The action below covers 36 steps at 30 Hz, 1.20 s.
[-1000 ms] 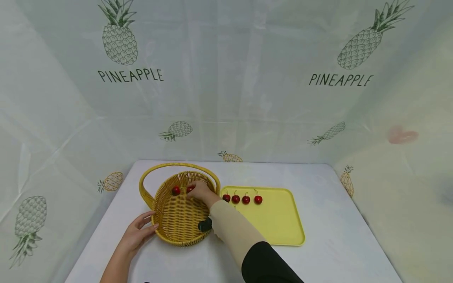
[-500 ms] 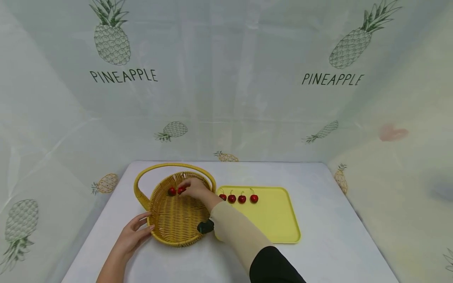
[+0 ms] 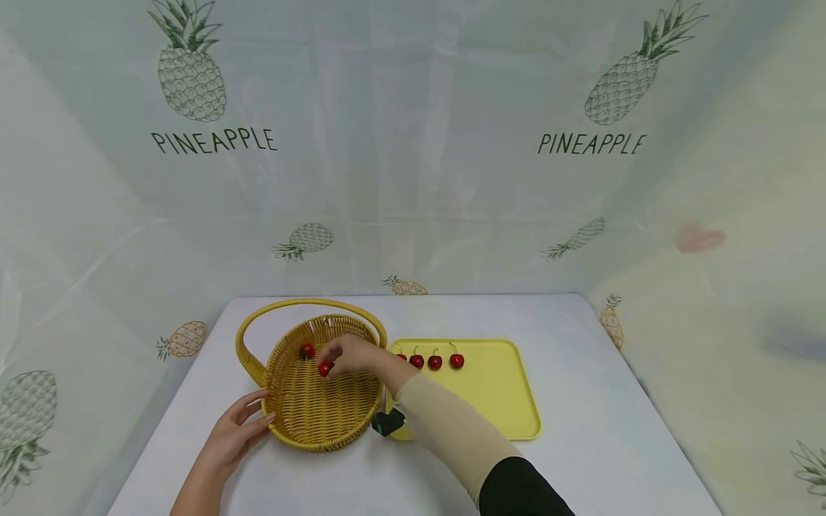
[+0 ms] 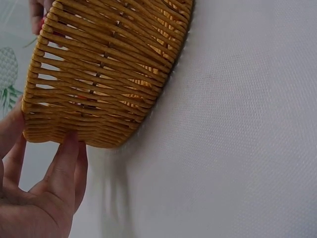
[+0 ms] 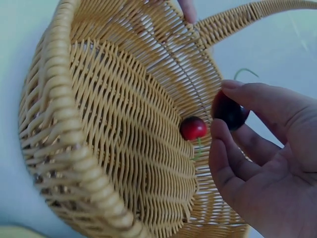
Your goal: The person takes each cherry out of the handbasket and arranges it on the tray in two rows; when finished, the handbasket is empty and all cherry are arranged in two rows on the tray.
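Note:
My left hand (image 3: 232, 433) grips the near left side of a yellow-brown wicker basket (image 3: 316, 419), with fingers (image 4: 12, 126) at its rim and the thumb side against the outer wall in the left wrist view. My right hand (image 3: 355, 355) reaches over the basket from the right. Between thumb and fingertips it pinches a dark red cherry (image 5: 230, 111) with a green stem. Another red cherry (image 3: 306, 351) lies inside the basket near the far left wall, its stem (image 5: 199, 148) showing in the right wrist view.
A yellow tray (image 3: 497, 394) lies right of the basket, partly behind my right sleeve (image 3: 452, 423). Several stemmed cherries (image 3: 435, 362) stand in a row along its far side. The basket's arched handle (image 3: 310, 302) rises at the back. A pineapple-print sheet (image 3: 413, 201) hangs behind the white table (image 3: 594, 430).
My right hand has brought its cherry nearer and slightly left within the basket, away from the far wall. The left hand stays at the rim. The head view has turned slightly right.

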{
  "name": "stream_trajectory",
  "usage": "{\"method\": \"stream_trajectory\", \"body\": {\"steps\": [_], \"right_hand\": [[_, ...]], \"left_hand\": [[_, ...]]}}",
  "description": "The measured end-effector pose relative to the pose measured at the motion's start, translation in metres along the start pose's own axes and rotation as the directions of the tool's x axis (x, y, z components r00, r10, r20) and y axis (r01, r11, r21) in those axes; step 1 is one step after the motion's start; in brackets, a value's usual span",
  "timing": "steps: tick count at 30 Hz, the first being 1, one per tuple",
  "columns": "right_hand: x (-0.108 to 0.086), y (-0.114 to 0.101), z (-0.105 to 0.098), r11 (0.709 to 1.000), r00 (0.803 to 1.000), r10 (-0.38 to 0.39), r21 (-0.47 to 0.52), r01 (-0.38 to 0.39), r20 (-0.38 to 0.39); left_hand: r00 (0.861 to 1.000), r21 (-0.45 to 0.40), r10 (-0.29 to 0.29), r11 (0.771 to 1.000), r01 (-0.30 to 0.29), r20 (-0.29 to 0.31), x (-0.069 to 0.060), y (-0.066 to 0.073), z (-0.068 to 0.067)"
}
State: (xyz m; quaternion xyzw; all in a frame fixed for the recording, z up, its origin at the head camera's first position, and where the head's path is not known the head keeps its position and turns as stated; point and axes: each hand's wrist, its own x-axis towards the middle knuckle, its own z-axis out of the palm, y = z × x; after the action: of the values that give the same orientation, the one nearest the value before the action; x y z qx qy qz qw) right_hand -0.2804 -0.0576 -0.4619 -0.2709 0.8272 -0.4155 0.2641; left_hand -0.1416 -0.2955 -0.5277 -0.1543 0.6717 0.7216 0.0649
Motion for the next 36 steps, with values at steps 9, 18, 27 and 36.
{"method": "stream_trajectory", "body": {"steps": [9,18,27,36], "right_hand": [[-0.017,0.004,-0.005,1.000,0.995,-0.028,0.004,0.028,0.097],[-0.041,0.006,-0.011,0.995,0.983,-0.078,-0.051,0.088,0.167],[-0.068,0.011,-0.024,0.992,0.972,-0.103,-0.055,0.117,0.209],[-0.087,0.022,-0.035,0.993,0.976,-0.104,-0.034,0.113,0.193]], "left_hand": [[1.000,-0.019,-0.002,1.000,0.002,0.006,0.001,-0.001,-0.002],[1.000,-0.005,-0.007,1.000,0.007,-0.002,0.001,0.000,-0.001],[1.000,-0.007,-0.013,1.000,0.013,0.005,0.002,0.000,-0.003],[1.000,-0.009,-0.015,1.000,0.016,0.015,0.001,0.000,-0.002]]}}
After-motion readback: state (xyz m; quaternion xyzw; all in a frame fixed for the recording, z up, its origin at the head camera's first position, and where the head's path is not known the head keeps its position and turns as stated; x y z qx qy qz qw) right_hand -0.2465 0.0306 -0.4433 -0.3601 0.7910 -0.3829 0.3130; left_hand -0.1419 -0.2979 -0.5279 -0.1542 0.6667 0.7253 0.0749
